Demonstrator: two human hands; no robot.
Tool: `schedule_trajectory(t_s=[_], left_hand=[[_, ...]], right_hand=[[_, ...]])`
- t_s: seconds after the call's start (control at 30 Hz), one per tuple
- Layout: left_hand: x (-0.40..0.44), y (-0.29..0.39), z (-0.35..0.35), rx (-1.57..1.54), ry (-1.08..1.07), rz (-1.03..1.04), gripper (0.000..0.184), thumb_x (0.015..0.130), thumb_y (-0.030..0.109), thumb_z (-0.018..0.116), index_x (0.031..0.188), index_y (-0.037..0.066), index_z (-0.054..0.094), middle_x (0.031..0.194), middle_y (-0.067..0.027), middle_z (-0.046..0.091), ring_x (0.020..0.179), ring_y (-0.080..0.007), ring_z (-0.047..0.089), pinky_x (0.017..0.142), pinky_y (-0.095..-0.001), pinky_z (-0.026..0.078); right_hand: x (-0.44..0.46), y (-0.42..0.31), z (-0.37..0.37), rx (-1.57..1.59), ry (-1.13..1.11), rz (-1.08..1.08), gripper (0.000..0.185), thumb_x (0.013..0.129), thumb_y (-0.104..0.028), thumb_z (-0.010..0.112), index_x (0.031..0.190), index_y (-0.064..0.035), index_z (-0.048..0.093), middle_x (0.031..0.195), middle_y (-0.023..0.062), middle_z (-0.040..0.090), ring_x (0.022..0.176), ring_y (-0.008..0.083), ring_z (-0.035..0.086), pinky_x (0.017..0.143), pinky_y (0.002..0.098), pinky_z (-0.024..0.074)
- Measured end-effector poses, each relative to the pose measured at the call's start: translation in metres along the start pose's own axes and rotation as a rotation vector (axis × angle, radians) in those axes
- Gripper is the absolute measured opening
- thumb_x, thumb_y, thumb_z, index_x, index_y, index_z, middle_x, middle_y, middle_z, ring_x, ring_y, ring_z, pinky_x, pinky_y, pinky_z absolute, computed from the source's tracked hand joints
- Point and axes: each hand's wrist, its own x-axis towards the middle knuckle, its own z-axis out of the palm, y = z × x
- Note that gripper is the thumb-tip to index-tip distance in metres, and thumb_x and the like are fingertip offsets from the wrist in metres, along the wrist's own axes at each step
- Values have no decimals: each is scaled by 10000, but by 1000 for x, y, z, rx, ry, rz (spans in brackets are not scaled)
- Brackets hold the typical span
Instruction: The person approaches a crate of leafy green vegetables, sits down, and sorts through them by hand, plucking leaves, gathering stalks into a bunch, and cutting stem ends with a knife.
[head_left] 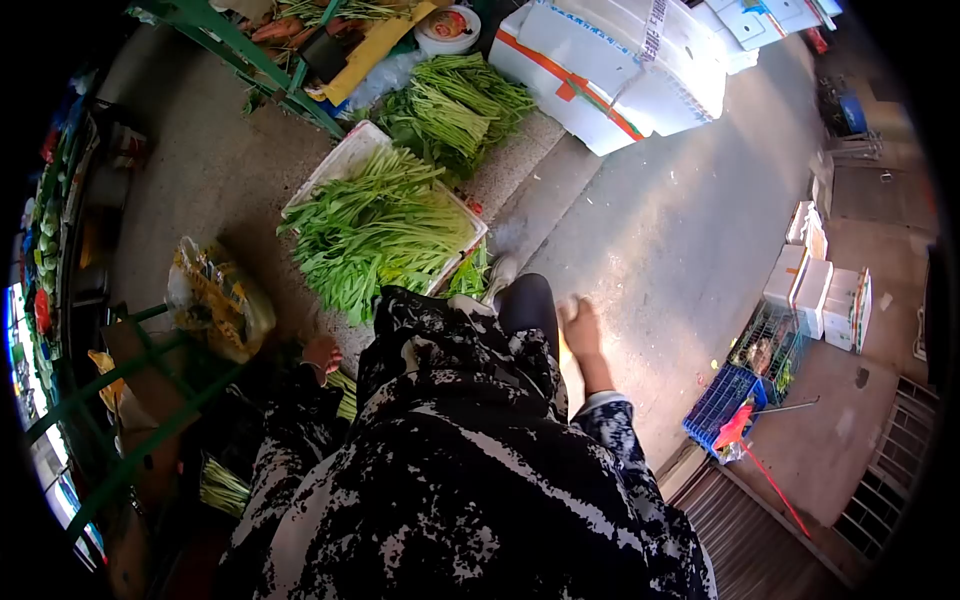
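1. Head view: a white tray (471, 218) lay left of centre in the frame. Its load of leafy greens (385, 225) was heaped above the rim, leaves toward the lower left and stems mostly toward the upper right.
2. Left hand (320, 354): positioned below the tray, just beside a bunch of stems (345, 395) partly covered by the patterned sleeve (300, 420). Its fingers were bent; whether they were apart or clamped on the stems could not be told.
3. Right hand (582, 325): positioned right of centre, over the pavement (690, 220) and apart from the greens. Its fingers appeared slightly apart, with nothing visible between them.
4. Done, as judged from the layout: the tray was filled, and its greens were roughly aligned. A second pile of greens (455, 105) adjoined it at upper centre, also roughly aligned.
5. Left, as judged from the layout: the bunch near the left hand and another bunch (225, 487) at lower left lay outside the tray. Whether any bunch was tied could not be told.
6. Surroundings: a plastic bag (225, 310) stood left of the tray; white foam boxes (610, 75) occupied the upper right.
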Motion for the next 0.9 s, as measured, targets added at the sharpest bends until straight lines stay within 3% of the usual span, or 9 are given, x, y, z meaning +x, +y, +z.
schedule_trajectory(t_s=[0.03, 0.1, 0.17, 0.23, 0.3, 0.6, 0.7, 0.77, 0.9], left_hand=[[-6, -11, 11, -52, 24, 1, 211, 842, 246, 487, 990, 101, 526, 749, -40, 529, 598, -157, 523, 495, -287, 404], [-17, -32, 24, -120, 10, 18, 190, 836, 231, 492, 965, 95, 523, 747, -44, 529, 576, -153, 521, 467, -271, 392], [-26, -39, 56, -177, 3, 38, 177, 831, 222, 496, 947, 91, 520, 752, -46, 530, 570, -150, 522, 454, -263, 386], [-73, -39, 123, -322, 417, 74, 131, 819, 198, 494, 885, 84, 507, 745, -42, 523, 575, -144, 524, 444, -266, 381], [-89, -41, 184, -387, 631, -64, 163, 780, 209, 506, 860, 68, 499, 741, -49, 531, 556, -150, 525, 449, -286, 391], [-73, -111, 324, -265, 495, -221, 433, 742, 192, 600, 1123, 101, 416, 849, -98, 532, 721, -198, 551, 424, -416, 468], [-3, -178, 317, 186, 424, -90, 336, 779, 205, 561, 1099, 144, 479, 984, -71, 487, 713, -195, 538, 594, -360, 465], [30, -185, 329, 228, 696, -55, 574, 679, 299, 668, 1132, 30, 443, 1068, -188, 505, 833, -299, 561, 735, -364, 466], [83, -171, 318, 223, 662, -72, 820, 604, 426, 688, 1225, 2, 361, 1108, -259, 483, 991, -344, 515, 856, -399, 415]], right_hand=[[-2, -6, 29, 186, -334, 71, 505, 825, -405, 497, 1194, -64, 453, 1223, 202, 434, 1147, 369, 385, 946, 453, 319], [1, -30, 53, -244, -343, -71, 526, 796, -483, 484, 1165, -110, 494, 1317, 124, 348, 1211, 332, 313, 907, 571, 297], [64, -23, 41, -246, -490, -326, 491, 802, -448, 487, 1157, -109, 504, 1231, 136, 447, 1137, 328, 410, 904, 493, 346], [121, -17, 34, -10, -919, -417, 435, 799, -389, 498, 1104, -83, 535, 1081, 162, 549, 1005, 330, 512, 856, 409, 402], [170, -2, 30, -30, -883, -496, 397, 792, -344, 493, 1034, -37, 560, 952, 191, 587, 899, 341, 554, 802, 372, 427], [315, 42, 82, -368, -950, -550, 419, 735, -347, 514, 995, -25, 583, 1011, 189, 577, 948, 328, 544, 829, 407, 417], [317, 24, 120, -393, -974, -635, 392, 743, -334, 499, 1006, -56, 579, 978, 177, 590, 928, 325, 552, 805, 400, 432], [308, 7, 140, -329, -985, -662, 397, 742, -337, 503, 1012, -55, 572, 949, 167, 597, 917, 318, 557, 795, 401, 435], [288, -7, 213, -436, -1032, -797, 366, 763, -334, 520, 1029, -88, 571, 982, 145, 586, 927, 304, 548, 778, 425, 438]])
